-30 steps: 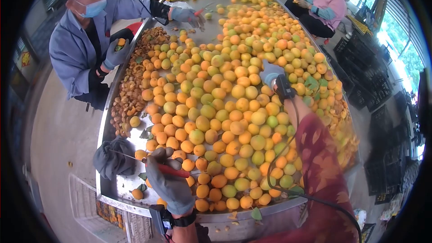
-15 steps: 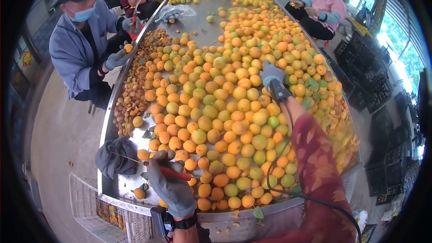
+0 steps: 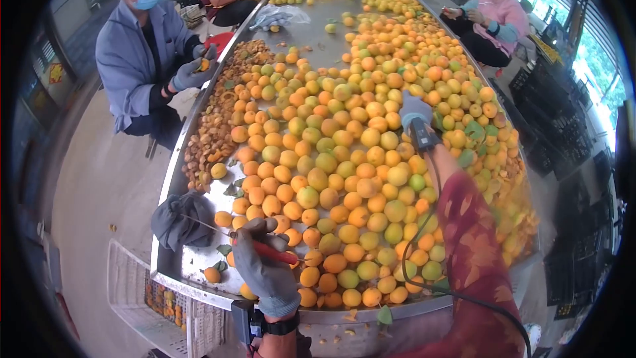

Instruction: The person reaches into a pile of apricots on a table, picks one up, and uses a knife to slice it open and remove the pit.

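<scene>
My left hand (image 3: 266,268), in a grey glove, is closed around a red-handled knife (image 3: 277,254) at the near left of the metal table. Its long thin blade points left, towards a dark bunched cloth (image 3: 182,220). Orange apricots (image 3: 291,210) lie just beyond these fingers. Farther out, my right hand (image 3: 416,111), also gloved, reaches onto the heap of orange and green apricots (image 3: 364,152). Its fingertips are hidden among the fruit, so its grip cannot be made out. A black device with a cable (image 3: 424,136) is on the right wrist.
The metal table's raised rim (image 3: 192,295) runs along the near edge. Halved or pitted pieces (image 3: 202,152) lie along the left side. A white basket (image 3: 146,292) stands below. A co-worker (image 3: 142,59) sits at left, another person (image 3: 493,20) at right near black crates (image 3: 550,106).
The view has shifted slightly, so the table appears farther right. Both my hands keep nearly the same places over the fruit. The left co-worker's hands have come together around a fruit.
</scene>
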{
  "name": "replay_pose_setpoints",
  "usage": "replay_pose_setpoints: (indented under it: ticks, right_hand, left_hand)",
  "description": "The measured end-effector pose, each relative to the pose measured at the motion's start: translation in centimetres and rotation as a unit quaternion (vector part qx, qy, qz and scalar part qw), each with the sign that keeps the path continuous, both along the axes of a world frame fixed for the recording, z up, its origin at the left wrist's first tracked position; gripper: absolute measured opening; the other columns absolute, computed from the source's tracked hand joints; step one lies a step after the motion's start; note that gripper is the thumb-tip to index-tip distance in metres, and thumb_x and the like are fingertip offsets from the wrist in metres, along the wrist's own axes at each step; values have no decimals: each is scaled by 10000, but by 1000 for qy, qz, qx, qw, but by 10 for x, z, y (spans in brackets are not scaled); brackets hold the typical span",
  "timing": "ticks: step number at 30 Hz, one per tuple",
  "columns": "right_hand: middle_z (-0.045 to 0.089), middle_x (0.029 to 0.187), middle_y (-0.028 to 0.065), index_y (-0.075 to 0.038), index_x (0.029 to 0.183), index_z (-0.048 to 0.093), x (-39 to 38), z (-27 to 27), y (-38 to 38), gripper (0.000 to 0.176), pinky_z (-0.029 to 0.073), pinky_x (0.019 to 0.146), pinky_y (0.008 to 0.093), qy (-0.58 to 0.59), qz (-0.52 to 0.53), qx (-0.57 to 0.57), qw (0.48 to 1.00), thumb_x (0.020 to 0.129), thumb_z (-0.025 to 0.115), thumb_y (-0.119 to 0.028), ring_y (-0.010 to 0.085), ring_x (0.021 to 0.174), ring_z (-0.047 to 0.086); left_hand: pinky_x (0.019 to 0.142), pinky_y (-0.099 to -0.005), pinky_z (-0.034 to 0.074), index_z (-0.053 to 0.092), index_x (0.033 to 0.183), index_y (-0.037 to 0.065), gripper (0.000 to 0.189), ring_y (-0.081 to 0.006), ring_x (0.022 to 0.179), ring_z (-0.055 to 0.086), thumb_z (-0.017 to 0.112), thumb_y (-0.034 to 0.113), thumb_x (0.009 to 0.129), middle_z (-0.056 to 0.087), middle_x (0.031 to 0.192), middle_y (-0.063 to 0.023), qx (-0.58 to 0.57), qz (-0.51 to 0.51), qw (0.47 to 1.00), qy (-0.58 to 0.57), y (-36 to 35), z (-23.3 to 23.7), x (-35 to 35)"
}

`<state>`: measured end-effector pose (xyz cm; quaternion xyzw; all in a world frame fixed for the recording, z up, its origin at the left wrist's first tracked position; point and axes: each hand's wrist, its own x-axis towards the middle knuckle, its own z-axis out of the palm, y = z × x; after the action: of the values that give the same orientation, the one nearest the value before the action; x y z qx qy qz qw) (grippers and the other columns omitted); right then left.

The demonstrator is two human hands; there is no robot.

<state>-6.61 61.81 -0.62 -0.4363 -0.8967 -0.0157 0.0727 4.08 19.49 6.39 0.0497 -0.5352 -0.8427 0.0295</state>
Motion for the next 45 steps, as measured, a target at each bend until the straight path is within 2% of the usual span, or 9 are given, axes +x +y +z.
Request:
replay_pose_setpoints:
  ticks: [7,12,14,18,24,27,35,42,45]
  right_hand:
    - [574,1162,200,-127,1268,484,29,-17,19,478,480,879,456,174,165,-44,970,835,603,-291,398,1044,577]
    - [549,1168,172,-117,1156,564,49,-9,-1,427,481,845,455,156,87,-12,984,818,629,-370,374,1015,579]
    - [557,1134,181,-96,1137,576,55,5,-16,432,478,841,443,291,75,-87,950,812,636,-374,372,1024,571]
    - [616,1032,200,-2,1091,578,43,-9,16,355,463,866,399,429,105,24,897,846,625,-254,338,973,587]
    - [573,1153,201,-48,1120,601,2,2,46,319,450,916,399,344,256,10,903,826,568,-165,361,1055,558]
    - [533,1203,183,-86,1112,619,-24,-20,34,323,464,893,432,137,225,-33,964,822,561,-215,366,1025,563]
    - [550,1153,159,-75,1061,582,15,35,-29,298,462,860,432,-16,208,-167,964,825,559,-255,358,1026,562]
    - [586,1167,110,-123,1088,597,44,64,-25,307,468,861,420,-39,134,-185,973,841,518,-289,321,1052,572]
    - [602,1154,102,-134,1103,612,27,46,-19,289,474,869,418,72,180,-91,977,859,502,-244,318,1031,582]
  left_hand:
    - [492,-214,460,547,1035,14,394,-100,608,517,328,341,1017,609,912,-83,-2,-4,1000,-9,-4,2,-2]
    - [523,-219,460,553,1037,5,393,-96,598,506,326,326,1015,617,915,-87,-17,-8,1000,2,-8,-2,-9]
    - [549,-219,458,553,1039,-1,384,-93,599,503,337,315,1013,622,920,-95,8,3,1000,-4,-8,0,-10]
    - [560,-217,458,551,1040,-1,380,-91,610,504,350,320,1011,621,926,-102,37,3,999,-1,-10,-1,-15]
    - [584,-217,463,549,1042,4,373,-95,628,501,361,325,1013,614,920,-110,37,8,999,0,-7,-4,-21]
    - [592,-222,464,547,1042,7,363,-96,629,501,360,317,1015,611,920,-109,41,4,999,-4,-3,-6,-22]
    - [575,-217,453,543,1048,12,362,-96,636,500,353,319,1018,606,931,-106,24,8,1000,-4,-2,-3,-21]
    - [548,-211,439,544,1045,13,356,-89,622,495,357,314,1015,609,919,-110,44,8,999,-6,-7,-3,-20]
    - [546,-211,439,544,1044,12,361,-89,613,491,355,319,1016,609,916,-111,52,9,999,-5,-5,-2,-19]
